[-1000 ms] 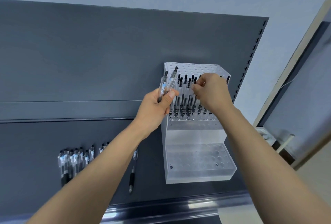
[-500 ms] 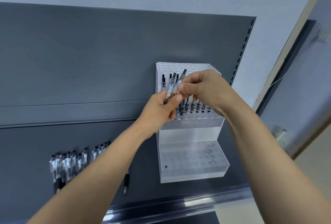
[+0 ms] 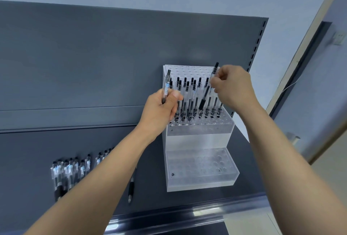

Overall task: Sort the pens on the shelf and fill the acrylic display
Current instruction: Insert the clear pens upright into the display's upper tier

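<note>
A clear acrylic display (image 3: 199, 140) with two stepped tiers of holes stands on the dark shelf (image 3: 244, 193). Several clear pens with black grips (image 3: 189, 99) stand in its upper tier; the lower tier holds none. My left hand (image 3: 161, 109) grips one clear pen (image 3: 166, 86) upright, just left of the display's upper tier. My right hand (image 3: 232, 86) pinches another pen (image 3: 207, 89) by its upper part, tilted, its black tip down over the upper tier's right side. A row of loose pens (image 3: 71, 171) lies on the shelf at the left.
One single pen (image 3: 131, 189) lies on the shelf, partly under my left forearm. The grey back panel (image 3: 93, 62) rises behind the display. The shelf's metal front lip (image 3: 169, 217) runs along the bottom. A wall and door frame (image 3: 304, 65) stand to the right.
My right hand took one of the two pens from my left hand and carried it to the right, over the upper tier. My left hand now holds a single pen.
</note>
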The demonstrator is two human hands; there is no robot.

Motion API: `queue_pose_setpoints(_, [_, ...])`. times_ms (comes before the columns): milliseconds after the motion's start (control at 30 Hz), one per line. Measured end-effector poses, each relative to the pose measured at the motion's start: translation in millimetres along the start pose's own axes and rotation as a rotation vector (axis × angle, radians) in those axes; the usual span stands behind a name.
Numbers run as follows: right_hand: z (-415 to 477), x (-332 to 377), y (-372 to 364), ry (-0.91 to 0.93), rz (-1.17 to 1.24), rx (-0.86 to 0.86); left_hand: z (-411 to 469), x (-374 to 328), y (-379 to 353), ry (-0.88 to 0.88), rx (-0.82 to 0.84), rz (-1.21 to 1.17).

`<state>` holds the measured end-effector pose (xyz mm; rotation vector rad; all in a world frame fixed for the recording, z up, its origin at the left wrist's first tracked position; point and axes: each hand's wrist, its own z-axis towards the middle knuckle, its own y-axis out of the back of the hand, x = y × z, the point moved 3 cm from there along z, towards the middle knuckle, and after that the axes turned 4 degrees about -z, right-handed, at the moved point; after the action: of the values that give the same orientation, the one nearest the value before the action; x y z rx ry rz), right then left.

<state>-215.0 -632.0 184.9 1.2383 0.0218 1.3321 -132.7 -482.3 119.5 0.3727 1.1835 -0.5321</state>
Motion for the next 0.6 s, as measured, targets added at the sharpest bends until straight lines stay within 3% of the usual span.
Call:
queue_pose_setpoints(367, [2.1,-11.1,-32.5,0.01,-0.128,0.164,-4.2,-0.1,2.4,-0.01,0.04,0.033])
queue_pose_setpoints(600, [1.3,-12.8,-36.5,-0.011,-0.168,0.171,-4.9,3.2,1.5,0.025,0.066,0.03])
